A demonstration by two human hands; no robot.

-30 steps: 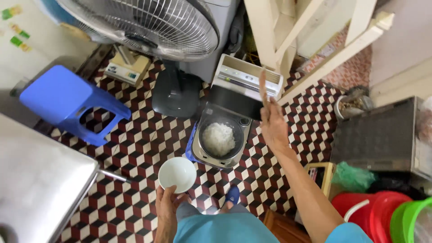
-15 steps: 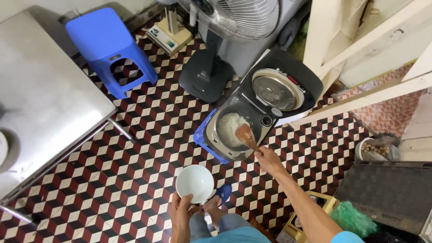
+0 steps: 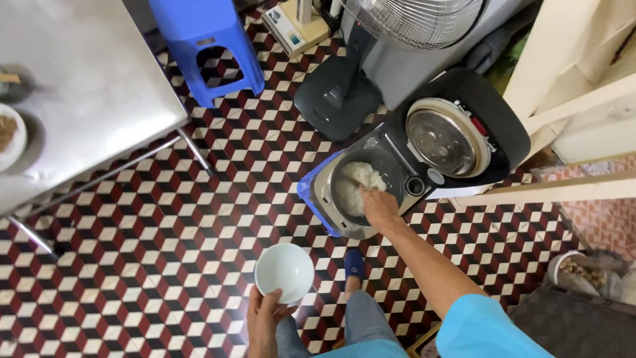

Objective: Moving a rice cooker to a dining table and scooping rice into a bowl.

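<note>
— What's changed since half a second back?

— The right hand (image 3: 379, 207) has gone down into the rice cooker (image 3: 361, 192). Earlier it held the brown paddle above the pot rim, blade in plain sight; now the hand sits over the inner pot and the paddle is hidden beneath it. Fingers curled closed, presumably round the handle, but I can't see what they grip. The view has swung too: the steel table (image 3: 86, 99) fills more of the upper left.

— And the left?

— The left hand (image 3: 262, 318) keeps the white bowl (image 3: 285, 272) by its near rim, fingers wrapped under, thumb on the edge. Bowl is empty, level, held low over the patterned tile floor (image 3: 165, 252), just short of the cooker.

— The rice?

— White cooked rice (image 3: 361, 180) heaped on the far side of the dark pot, touching the hand. Lid (image 3: 457, 136) thrown fully open, round metal inner plate facing up.

— Around it?

— The cooker stands on a small blue stand. Fan base (image 3: 338, 99) just behind, blue plastic stool (image 3: 205, 40) further left.
</note>
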